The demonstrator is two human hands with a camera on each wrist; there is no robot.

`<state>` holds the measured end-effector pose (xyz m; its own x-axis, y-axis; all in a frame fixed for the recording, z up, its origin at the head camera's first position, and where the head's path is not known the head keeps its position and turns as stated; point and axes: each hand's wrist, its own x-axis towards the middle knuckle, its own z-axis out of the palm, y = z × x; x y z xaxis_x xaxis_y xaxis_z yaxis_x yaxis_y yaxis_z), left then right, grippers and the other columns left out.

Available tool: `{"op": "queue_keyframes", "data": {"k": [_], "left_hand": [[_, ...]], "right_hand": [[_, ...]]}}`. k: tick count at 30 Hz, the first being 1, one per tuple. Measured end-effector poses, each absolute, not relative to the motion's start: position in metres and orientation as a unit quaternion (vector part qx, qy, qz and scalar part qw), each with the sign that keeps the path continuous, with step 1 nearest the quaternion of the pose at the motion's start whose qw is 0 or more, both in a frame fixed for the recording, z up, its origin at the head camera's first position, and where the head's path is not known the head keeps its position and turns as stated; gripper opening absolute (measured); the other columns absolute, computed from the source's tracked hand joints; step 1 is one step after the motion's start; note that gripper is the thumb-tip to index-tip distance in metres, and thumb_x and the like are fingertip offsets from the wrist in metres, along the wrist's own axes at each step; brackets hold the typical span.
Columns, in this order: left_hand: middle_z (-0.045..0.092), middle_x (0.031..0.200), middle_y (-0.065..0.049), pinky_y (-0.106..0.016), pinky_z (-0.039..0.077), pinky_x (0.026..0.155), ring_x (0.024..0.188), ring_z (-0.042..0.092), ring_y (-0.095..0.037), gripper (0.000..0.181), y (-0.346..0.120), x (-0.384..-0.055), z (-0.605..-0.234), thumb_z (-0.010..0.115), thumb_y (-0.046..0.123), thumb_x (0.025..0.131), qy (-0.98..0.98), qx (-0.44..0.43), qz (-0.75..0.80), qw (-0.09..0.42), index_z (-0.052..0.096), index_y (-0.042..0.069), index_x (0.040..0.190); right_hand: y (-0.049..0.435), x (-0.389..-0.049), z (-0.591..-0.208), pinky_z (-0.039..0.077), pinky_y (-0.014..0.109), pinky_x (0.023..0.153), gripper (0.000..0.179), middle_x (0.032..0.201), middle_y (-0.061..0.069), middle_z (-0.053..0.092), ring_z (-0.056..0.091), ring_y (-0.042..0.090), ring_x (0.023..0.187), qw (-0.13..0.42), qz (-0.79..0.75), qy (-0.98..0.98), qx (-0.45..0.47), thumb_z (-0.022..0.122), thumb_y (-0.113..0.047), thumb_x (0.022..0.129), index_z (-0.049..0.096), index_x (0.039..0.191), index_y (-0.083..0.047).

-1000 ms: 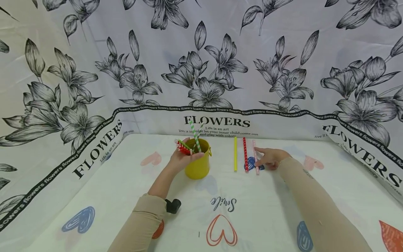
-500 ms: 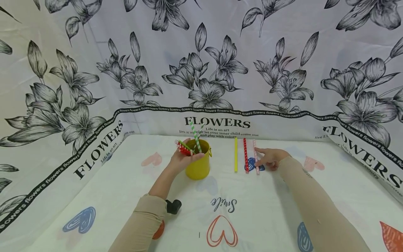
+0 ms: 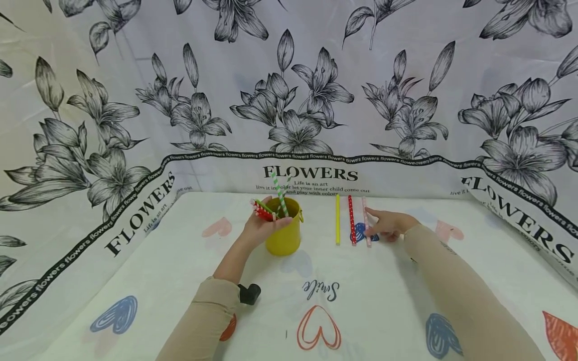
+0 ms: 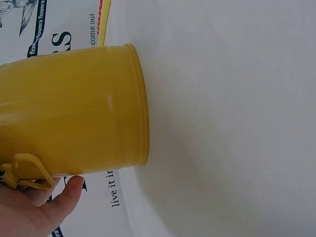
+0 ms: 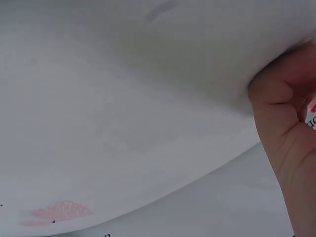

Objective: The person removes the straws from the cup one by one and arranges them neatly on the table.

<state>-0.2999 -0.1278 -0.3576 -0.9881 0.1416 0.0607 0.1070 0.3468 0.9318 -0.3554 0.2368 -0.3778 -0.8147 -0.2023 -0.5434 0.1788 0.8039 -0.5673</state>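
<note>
My left hand (image 3: 261, 231) holds the yellow bucket (image 3: 285, 243) by its left side, thumb across the near rim. Some of its fingers are hidden in the head view; the left wrist view shows fingers below the bucket's handle lug (image 4: 32, 170). Green-striped straws (image 3: 278, 193) and a bunch of red straws (image 3: 263, 212) stick out of the bucket. To its right, a yellow straw (image 3: 337, 220), a red dotted straw (image 3: 351, 220) and a pink dotted straw (image 3: 368, 241) lie side by side. My right hand (image 3: 393, 224) pinches the pink one between thumb and index finger.
The white tablecloth (image 3: 271, 281) has printed hearts and the word Smile. A floral curtain (image 3: 311, 175) hangs behind the far edge and along both sides. A black strap piece (image 3: 249, 294) sits at my left wrist.
The pink straw has slid slightly away from me with my right hand, its far end now closer to level with the red one. My left hand and the bucket stay put.
</note>
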Motion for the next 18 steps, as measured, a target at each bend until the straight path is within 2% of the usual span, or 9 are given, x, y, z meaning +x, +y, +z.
{"op": "queue_keyframes", "data": {"k": [3,5,8,12,15,18], "left_hand": [[0.047,0.150,-0.020,-0.057,0.025,0.121,0.142,0.040,-0.039,0.087,-0.128,-0.300,-0.356,0.075,0.028,0.091,0.824,0.068,0.562,0.020,0.024,0.003,0.157],[0.046,0.151,-0.020,-0.057,0.025,0.121,0.143,0.039,-0.039,0.088,-0.128,-0.300,-0.356,0.075,0.028,0.091,0.824,0.063,0.562,0.022,0.023,0.003,0.157],[0.047,0.151,-0.020,-0.055,0.026,0.121,0.142,0.041,-0.038,0.087,-0.128,-0.299,-0.355,0.076,0.027,0.091,0.822,0.059,0.567,0.021,0.025,0.003,0.157],[0.045,0.152,-0.021,-0.056,0.024,0.121,0.143,0.038,-0.039,0.088,-0.126,-0.300,-0.354,0.075,0.027,0.092,0.818,0.062,0.571,0.028,0.022,0.002,0.158],[0.040,0.156,-0.021,-0.057,0.020,0.122,0.146,0.033,-0.040,0.093,-0.126,-0.300,-0.356,0.074,0.029,0.092,0.821,0.059,0.567,0.031,0.016,0.001,0.159],[0.037,0.158,-0.020,-0.057,0.019,0.122,0.148,0.031,-0.039,0.096,-0.127,-0.300,-0.356,0.075,0.030,0.091,0.819,0.051,0.570,0.031,0.013,0.003,0.160]], "right_hand": [[0.240,-0.352,-0.379,0.042,0.025,0.061,0.102,0.117,0.020,0.047,0.038,0.016,0.068,0.281,-0.309,0.908,-0.037,0.071,-0.036,0.094,-0.003,0.162,-0.016],[0.242,-0.349,-0.380,0.041,0.025,0.061,0.101,0.120,0.021,0.048,0.040,0.015,0.068,0.264,-0.318,0.909,-0.048,0.071,-0.035,0.094,-0.002,0.162,-0.014],[0.244,-0.344,-0.382,0.047,0.027,0.065,0.098,0.123,0.024,0.050,0.049,0.018,0.080,0.240,-0.340,0.907,-0.064,0.070,-0.034,0.095,0.001,0.162,-0.011],[0.240,-0.332,-0.376,0.054,0.035,0.074,0.092,0.135,0.029,0.047,0.055,0.029,0.100,0.214,-0.352,0.908,-0.080,0.066,-0.033,0.098,0.005,0.161,-0.009],[0.230,-0.323,-0.368,0.056,0.045,0.083,0.085,0.142,0.032,0.042,0.055,0.038,0.112,0.191,-0.352,0.911,-0.099,0.063,-0.030,0.100,0.009,0.161,-0.006],[0.215,-0.317,-0.357,0.054,0.050,0.091,0.077,0.145,0.032,0.040,0.053,0.041,0.119,0.158,-0.362,0.911,-0.119,0.060,-0.029,0.102,0.015,0.160,-0.005]]}}
